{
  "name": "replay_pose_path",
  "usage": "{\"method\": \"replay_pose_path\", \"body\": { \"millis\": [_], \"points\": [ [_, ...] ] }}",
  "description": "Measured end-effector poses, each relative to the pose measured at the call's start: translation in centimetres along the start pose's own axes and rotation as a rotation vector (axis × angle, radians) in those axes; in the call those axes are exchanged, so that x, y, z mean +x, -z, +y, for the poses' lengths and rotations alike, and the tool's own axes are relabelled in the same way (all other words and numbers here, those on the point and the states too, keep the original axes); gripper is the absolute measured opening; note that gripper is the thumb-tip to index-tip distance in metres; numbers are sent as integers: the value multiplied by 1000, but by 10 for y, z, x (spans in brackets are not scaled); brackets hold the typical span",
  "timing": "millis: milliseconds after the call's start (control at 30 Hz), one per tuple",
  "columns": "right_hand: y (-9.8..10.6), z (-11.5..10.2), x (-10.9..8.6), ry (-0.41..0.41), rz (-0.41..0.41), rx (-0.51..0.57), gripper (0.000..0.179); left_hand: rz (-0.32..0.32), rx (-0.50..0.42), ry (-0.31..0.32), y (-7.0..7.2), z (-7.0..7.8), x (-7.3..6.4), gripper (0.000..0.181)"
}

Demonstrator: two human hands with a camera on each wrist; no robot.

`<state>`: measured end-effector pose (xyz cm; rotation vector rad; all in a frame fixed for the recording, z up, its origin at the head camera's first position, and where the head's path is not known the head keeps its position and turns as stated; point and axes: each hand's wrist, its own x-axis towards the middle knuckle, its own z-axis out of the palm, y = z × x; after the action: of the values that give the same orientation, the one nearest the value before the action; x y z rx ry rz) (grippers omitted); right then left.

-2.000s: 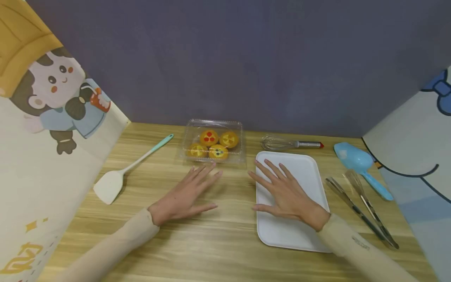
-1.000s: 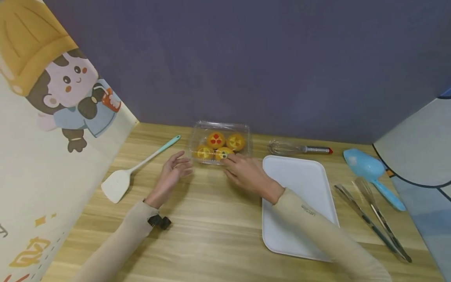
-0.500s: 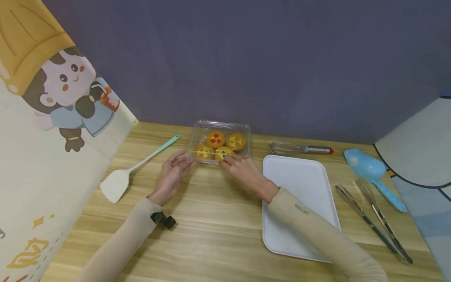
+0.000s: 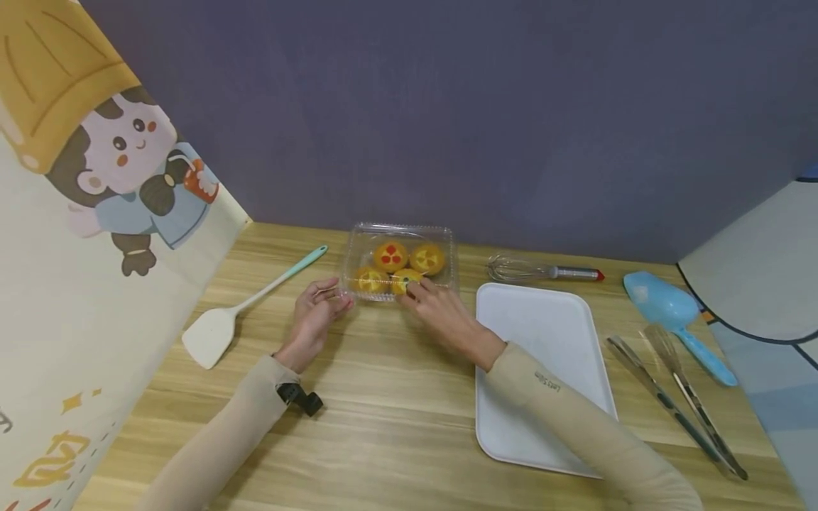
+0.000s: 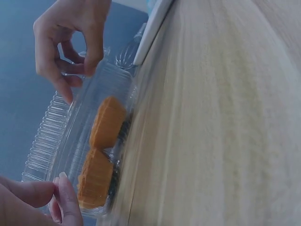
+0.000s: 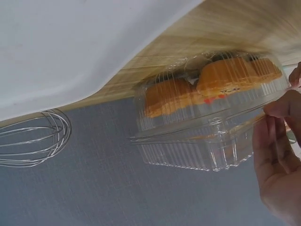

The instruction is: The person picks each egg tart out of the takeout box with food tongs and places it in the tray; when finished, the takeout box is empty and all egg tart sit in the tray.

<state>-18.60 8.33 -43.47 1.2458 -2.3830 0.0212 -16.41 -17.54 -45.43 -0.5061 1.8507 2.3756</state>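
Observation:
A clear plastic clamshell box [image 4: 447, 262] stands by the back wall with several small orange cakes [image 4: 391, 257] inside, their tops patterned. My left hand [image 4: 314, 319] is at its front left corner; in the left wrist view the thumb and fingers [image 5: 68, 202] pinch the rim. My right hand [image 4: 444, 316] reaches to the front edge, right of the middle, and hides part of one cake. The right wrist view has the right hand [image 6: 284, 160] with thumb and finger on the rim. Between lid and base, the edges look closed or nearly so.
A white tray [image 4: 537, 426] lies under my right forearm. A whisk [image 4: 543, 271] is behind it; a blue scoop [image 4: 664, 305] and metal tongs [image 4: 664, 397] lie to the right. At left is a white turner [image 4: 214, 333] with a mint handle.
Both hands, spread above the table and tray two seconds ago, have come to the box's front edge. Over the last half second the left fingers close in on the corner; the box barely shifts.

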Motion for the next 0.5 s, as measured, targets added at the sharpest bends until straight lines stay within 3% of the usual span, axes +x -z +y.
{"method": "replay_pose_path", "body": {
  "millis": [500],
  "points": [
    [7,-3,-7,34,62,2,28,7,13,36,6,0,-6,43]
  ]
}}
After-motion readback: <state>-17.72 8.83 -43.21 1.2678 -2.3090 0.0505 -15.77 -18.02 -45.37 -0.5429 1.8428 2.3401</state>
